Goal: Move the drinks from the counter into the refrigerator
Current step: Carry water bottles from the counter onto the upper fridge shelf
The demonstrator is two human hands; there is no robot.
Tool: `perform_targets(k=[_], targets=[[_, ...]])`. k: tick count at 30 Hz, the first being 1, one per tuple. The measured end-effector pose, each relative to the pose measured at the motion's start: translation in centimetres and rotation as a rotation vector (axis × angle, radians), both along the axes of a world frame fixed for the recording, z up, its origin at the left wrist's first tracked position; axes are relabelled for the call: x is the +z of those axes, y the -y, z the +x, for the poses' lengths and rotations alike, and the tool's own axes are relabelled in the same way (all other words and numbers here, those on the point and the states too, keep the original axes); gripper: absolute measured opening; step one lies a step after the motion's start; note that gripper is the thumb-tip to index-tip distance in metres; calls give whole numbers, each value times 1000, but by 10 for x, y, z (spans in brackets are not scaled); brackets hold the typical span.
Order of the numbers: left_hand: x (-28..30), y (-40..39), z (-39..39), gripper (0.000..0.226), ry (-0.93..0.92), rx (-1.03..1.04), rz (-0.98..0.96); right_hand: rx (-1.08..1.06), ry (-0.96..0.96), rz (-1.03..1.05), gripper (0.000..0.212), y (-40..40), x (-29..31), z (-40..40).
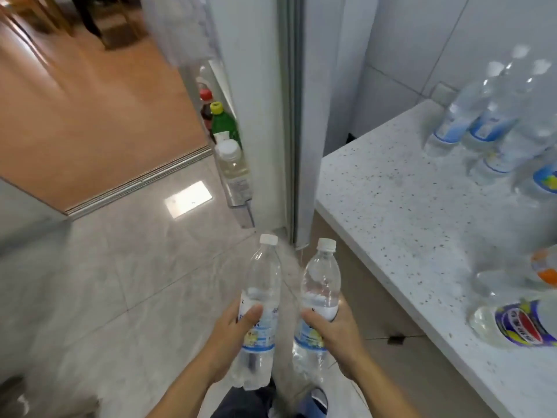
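Note:
My left hand (pixel 232 339) grips a clear water bottle (pixel 261 285) with a white cap, upright over the floor. My right hand (pixel 337 336) grips a second clear water bottle (pixel 319 285) beside it. Ahead stands the white refrigerator (pixel 262 86), its door open. The door shelf (pixel 238 191) holds a green bottle (pixel 224 123), a dark bottle with a red cap (pixel 206 107) and a pale bottle with a white cap (pixel 232 161). More drinks stand on the speckled counter (pixel 391 221) at the right: several clear bottles (pixel 482 122) at the back and a bottle with a colourful label (pixel 518 324) near the front.
Grey floor tiles (pixel 120 282) spread to the left, with a wooden floor (pixel 90 116) beyond a metal threshold. The counter's front edge runs close by my right arm. A white tiled wall (pixel 422 40) rises behind the counter. An orange-capped bottle (pixel 545 267) stands at the right edge.

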State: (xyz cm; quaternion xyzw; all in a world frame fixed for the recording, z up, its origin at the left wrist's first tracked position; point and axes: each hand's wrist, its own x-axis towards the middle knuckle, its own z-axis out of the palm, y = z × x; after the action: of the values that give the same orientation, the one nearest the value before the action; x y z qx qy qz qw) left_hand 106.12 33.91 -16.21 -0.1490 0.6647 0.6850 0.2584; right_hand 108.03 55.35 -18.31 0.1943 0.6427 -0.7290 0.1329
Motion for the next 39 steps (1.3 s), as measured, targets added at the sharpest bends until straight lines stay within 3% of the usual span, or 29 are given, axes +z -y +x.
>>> perform_targets(k=[3, 7, 13, 18, 27, 35, 39], targets=[[0, 46, 13, 63, -10, 131, -25, 155, 5, 6, 56, 50, 1, -12], [3, 109, 14, 53, -20, 317, -30, 271, -25, 66, 43, 121, 3, -39], [9, 220, -12, 58, -55, 511, -19, 318, -106, 97, 37, 239, 9, -88], [15, 304, -45, 48, -96, 548, -24, 313, -156, 95, 38, 327, 18, -128], [6, 385, -132, 52, -115, 538, 2, 348, -122, 113, 42, 414, 21, -207], [0, 420, -272, 60, -118, 456, 10, 231, -138, 115, 47, 450, 5, -330], [12, 433, -353, 50, -117, 430, -9, 147, -146, 68, 40, 459, 12, -404]])
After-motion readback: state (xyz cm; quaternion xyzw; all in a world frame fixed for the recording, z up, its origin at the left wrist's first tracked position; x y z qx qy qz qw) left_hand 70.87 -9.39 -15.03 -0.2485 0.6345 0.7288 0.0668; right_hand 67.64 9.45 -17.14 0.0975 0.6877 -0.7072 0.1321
